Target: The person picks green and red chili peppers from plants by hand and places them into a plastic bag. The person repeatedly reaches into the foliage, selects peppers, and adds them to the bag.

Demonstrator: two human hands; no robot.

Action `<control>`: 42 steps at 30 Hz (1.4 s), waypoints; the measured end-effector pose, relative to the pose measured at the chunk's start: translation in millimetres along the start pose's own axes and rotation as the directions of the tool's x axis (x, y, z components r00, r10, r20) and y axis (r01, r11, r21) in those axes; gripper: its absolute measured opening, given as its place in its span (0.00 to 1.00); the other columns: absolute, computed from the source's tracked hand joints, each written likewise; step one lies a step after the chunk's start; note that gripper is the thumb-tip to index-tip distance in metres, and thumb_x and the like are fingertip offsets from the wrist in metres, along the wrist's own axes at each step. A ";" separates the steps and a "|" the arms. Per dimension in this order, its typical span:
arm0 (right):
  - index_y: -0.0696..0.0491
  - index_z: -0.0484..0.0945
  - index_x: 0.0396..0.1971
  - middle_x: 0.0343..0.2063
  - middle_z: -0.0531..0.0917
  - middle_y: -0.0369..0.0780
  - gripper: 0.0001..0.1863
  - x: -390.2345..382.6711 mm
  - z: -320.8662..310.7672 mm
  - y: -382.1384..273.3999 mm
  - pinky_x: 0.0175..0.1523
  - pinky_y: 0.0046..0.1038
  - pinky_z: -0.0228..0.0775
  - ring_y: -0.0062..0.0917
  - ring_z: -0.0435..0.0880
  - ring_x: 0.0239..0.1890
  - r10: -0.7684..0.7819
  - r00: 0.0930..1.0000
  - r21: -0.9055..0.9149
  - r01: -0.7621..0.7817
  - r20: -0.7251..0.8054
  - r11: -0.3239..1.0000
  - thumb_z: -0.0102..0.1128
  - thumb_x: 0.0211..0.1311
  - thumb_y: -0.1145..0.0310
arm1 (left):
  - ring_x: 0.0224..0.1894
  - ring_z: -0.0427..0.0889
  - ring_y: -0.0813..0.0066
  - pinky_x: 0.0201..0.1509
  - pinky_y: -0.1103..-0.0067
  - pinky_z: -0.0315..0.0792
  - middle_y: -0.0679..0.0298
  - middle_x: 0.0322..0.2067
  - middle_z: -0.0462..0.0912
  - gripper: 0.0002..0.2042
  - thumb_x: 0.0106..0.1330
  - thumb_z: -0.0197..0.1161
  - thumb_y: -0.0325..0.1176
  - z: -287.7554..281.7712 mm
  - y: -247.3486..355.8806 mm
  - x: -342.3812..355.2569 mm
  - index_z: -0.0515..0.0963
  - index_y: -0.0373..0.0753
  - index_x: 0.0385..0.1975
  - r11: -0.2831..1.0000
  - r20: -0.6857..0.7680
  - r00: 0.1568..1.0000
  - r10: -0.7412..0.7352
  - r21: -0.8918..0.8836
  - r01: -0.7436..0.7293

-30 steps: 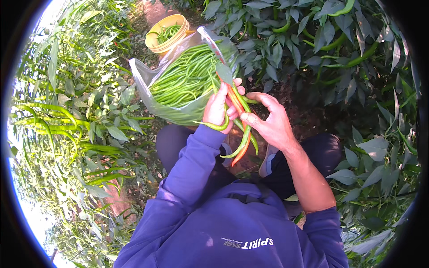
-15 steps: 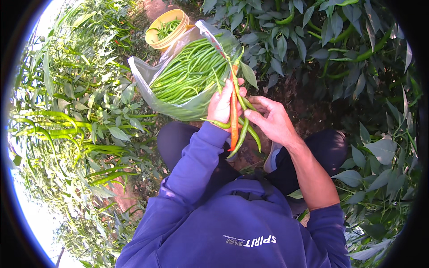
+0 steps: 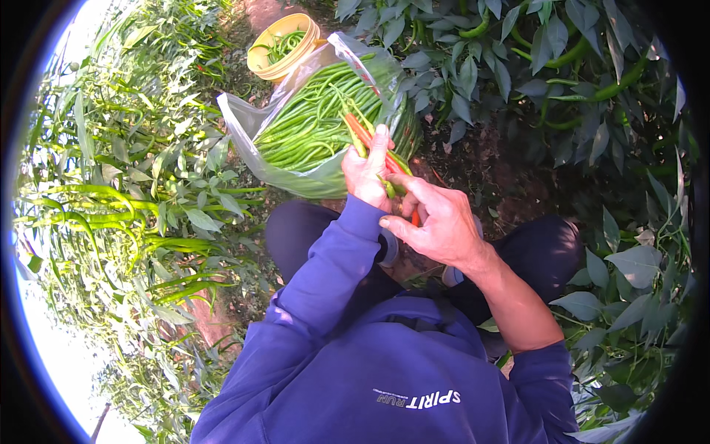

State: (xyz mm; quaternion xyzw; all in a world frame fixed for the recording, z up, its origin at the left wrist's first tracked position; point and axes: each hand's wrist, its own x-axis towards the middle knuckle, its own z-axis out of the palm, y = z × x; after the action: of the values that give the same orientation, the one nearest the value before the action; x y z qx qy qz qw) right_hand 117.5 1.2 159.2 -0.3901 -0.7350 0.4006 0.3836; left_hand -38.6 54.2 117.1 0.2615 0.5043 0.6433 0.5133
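red pepper in left hand — right hand close

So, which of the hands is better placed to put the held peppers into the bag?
Probably the left hand: it holds the red pepper close beside the plastic bag. The right hand is farther from the bag.

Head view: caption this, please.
Left hand holding red and green chili peppers, right hand touching them, near a plastic bag of green chilies.
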 end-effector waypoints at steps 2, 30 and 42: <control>0.58 0.82 0.45 0.33 0.83 0.39 0.20 4.7 10.8 -0.9 0.28 0.26 0.70 0.22 0.79 0.22 0.041 0.994 0.035 -0.037 -0.104 0.999 0.77 0.53 0.68 | 0.22 0.72 0.84 0.24 0.82 0.67 0.70 0.27 0.77 0.12 0.72 0.67 0.43 1.6 1.8 2.4 0.75 0.42 0.36 1.000 -0.018 1.000 0.004 -0.013 -0.004; 0.60 0.80 0.54 0.25 0.83 0.40 0.17 20.3 -3.1 29.9 0.35 0.25 0.74 0.21 0.80 0.26 0.220 0.976 0.379 -0.205 0.005 0.902 0.59 0.70 0.69 | 0.16 0.63 0.81 0.21 0.81 0.64 0.80 0.22 0.71 0.21 0.72 0.55 0.64 -23.3 59.8 30.5 0.69 0.52 0.33 0.917 0.117 0.989 0.089 -0.397 -0.035; 0.62 0.79 0.55 0.21 0.77 0.32 0.16 17.2 -25.6 80.9 0.27 0.17 0.68 0.12 0.72 0.21 0.687 0.726 0.720 -0.472 -0.009 0.509 0.53 0.77 0.68 | 0.18 0.67 0.81 0.19 0.83 0.62 0.69 0.22 0.72 0.19 0.73 0.61 0.56 -107.2 151.5 196.7 0.68 0.49 0.31 0.906 -0.366 0.889 0.277 -0.207 -0.368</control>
State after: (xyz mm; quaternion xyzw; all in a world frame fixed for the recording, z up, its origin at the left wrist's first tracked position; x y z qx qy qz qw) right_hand 154.6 54.1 101.5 -0.5037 -0.2950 0.6806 0.4428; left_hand -256.4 200.6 182.4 0.1591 0.4388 0.8173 0.3379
